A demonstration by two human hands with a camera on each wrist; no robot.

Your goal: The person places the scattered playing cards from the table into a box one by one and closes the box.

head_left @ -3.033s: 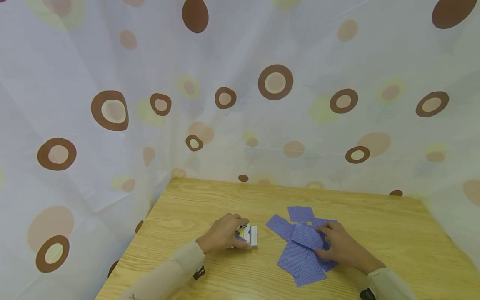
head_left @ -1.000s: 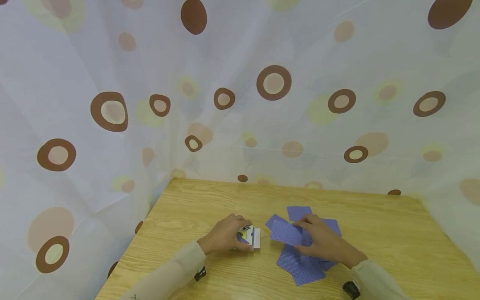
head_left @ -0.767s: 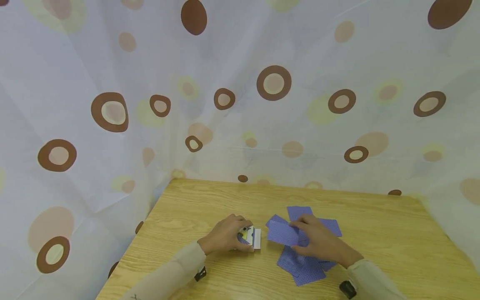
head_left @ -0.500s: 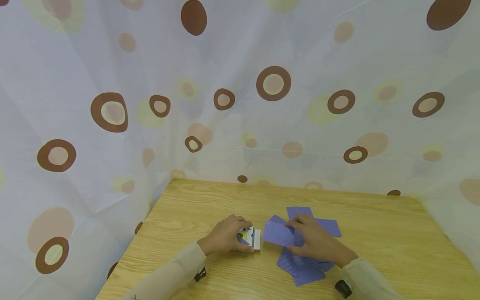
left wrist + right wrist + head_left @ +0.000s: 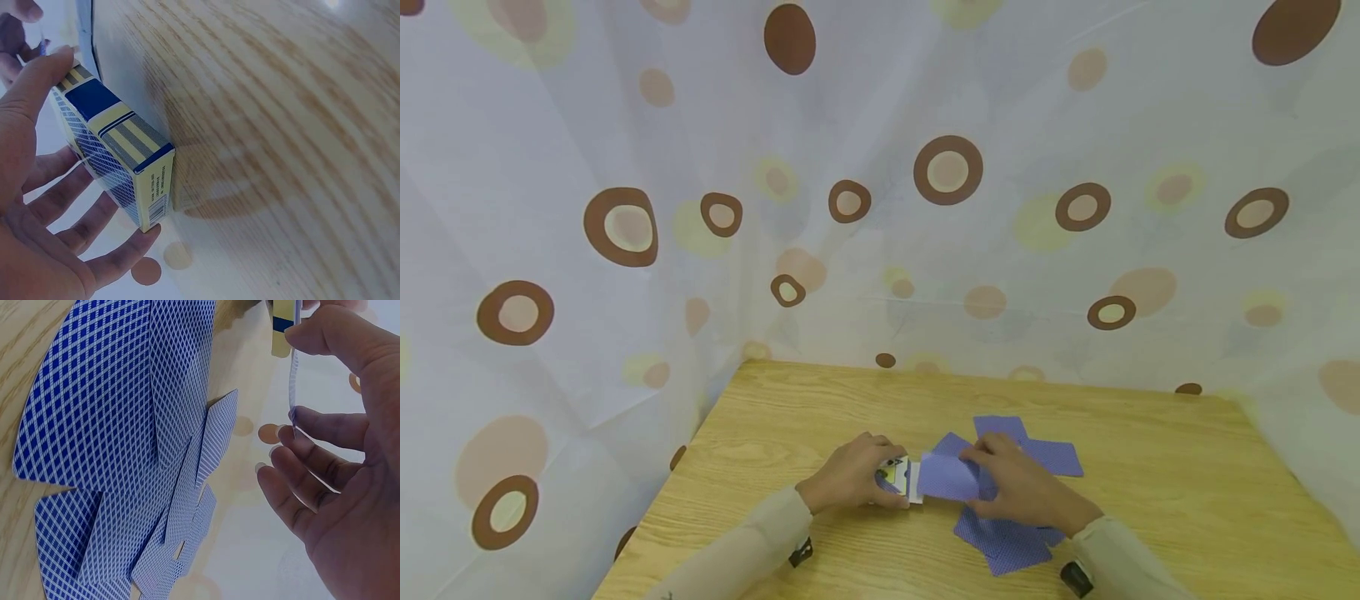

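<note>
A playing-card box lies on its broad side on the table, with a white end flap sticking out to the right. My left hand grips it between thumb and fingers; the left wrist view shows the box's striped side and barcode end. My right hand pinches a blue-backed playing card by its long edges, thumb against fingers. The card's left end is at the flap; whether it touches cannot be told. Below the right hand lies a loose pile of cards, backs up.
The wooden table extends around the hands. Behind it and along the left hangs a white curtain with brown and yellow dots. Some pile cards spread out to the back right of the right hand.
My right hand has lifted a playing card off the pile and carried it left to the box's flap. The left hand and box have barely moved.
</note>
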